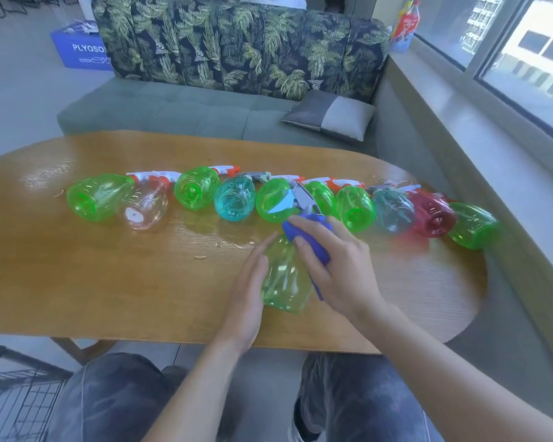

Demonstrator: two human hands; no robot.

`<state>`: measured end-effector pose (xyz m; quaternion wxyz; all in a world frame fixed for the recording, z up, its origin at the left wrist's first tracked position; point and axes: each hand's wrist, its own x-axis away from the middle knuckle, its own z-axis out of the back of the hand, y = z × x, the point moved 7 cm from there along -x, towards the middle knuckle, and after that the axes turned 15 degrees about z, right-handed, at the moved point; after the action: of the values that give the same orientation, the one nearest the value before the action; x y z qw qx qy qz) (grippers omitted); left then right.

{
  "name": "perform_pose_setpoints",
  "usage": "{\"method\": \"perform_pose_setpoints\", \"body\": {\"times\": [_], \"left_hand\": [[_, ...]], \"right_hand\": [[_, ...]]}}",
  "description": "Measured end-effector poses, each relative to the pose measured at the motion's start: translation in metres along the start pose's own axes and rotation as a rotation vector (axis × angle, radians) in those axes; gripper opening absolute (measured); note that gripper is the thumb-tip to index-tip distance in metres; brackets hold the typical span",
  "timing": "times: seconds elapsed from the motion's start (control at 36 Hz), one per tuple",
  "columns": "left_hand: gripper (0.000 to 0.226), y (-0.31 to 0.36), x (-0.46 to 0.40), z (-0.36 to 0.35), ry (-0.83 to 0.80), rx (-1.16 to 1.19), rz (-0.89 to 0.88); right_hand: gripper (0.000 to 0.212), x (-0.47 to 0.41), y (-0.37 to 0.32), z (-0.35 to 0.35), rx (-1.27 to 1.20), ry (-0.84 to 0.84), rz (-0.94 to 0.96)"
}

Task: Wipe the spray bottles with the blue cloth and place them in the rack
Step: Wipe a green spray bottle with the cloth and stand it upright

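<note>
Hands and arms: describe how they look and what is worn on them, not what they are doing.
Both the left hand and the right hand are bare: no gloves, rings, watch or bracelet show. Both forearms are bare too, with no sleeve in view as far as the frame's lower edge.

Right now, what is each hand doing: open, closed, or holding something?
Left hand: open, straight fingers steadying the green bottle.
Right hand: grips the blue cloth, pressing it on that bottle.
</note>
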<state>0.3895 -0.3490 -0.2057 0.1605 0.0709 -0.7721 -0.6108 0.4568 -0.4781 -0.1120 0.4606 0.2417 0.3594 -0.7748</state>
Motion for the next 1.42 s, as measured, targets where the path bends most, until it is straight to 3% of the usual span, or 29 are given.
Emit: {"method": "perform_pose_setpoints", "body": {"times": [0.11,0.33,0.53,0.61,0.69,0.75,0.81,0.94,1.08,1.28,1.33,1.42], "left_hand": [[0.040,-0.003,-0.002,0.000,0.005,-0.027,0.012],[0.042,-0.005,-0.002,0.007,-0.002,0.047,0.040],[0.047,0.001,0.003,0.006,0.016,-0.033,0.009],[0.040,-0.001,0.002,0.005,0.006,0.046,0.052],[0.041,-0.002,0.000,0.006,0.004,0.100,0.063],[0.044,-0.003,-0.002,0.007,0.008,0.099,0.072],[0.044,-0.004,-0.002,0.007,0.008,0.099,0.076],[0.044,-0.002,-0.002,0.009,0.009,0.134,0.082],[0.045,-0.004,-0.003,0.013,0.026,0.132,0.093],[0.045,-0.006,-0.004,0.013,0.037,0.072,0.067],[0.054,-0.004,-0.001,0.010,0.020,0.082,0.054],[0.069,0.004,0.004,0.007,0.005,0.124,0.040]], "right_hand": [[0.037,-0.002,0.005,-0.016,0.070,-0.050,-0.092],[0.027,0.025,-0.030,-0.019,0.112,-0.103,0.279],[0.023,0.051,-0.049,-0.016,0.107,-0.182,0.551],[0.025,0.041,-0.036,-0.006,0.049,-0.078,0.410],[0.030,0.022,-0.002,0.008,-0.073,0.104,0.019],[0.032,0.014,0.014,0.005,-0.141,0.122,-0.182],[0.033,0.014,0.017,-0.007,-0.178,0.087,-0.246],[0.034,0.031,0.000,-0.025,-0.209,0.062,-0.187],[0.029,0.050,-0.028,-0.028,-0.093,-0.018,0.153],[0.027,0.062,-0.048,-0.023,0.031,-0.195,0.454],[0.029,0.059,-0.046,-0.016,0.021,-0.186,0.455],[0.028,0.045,-0.028,-0.001,-0.089,-0.058,0.247]]}}
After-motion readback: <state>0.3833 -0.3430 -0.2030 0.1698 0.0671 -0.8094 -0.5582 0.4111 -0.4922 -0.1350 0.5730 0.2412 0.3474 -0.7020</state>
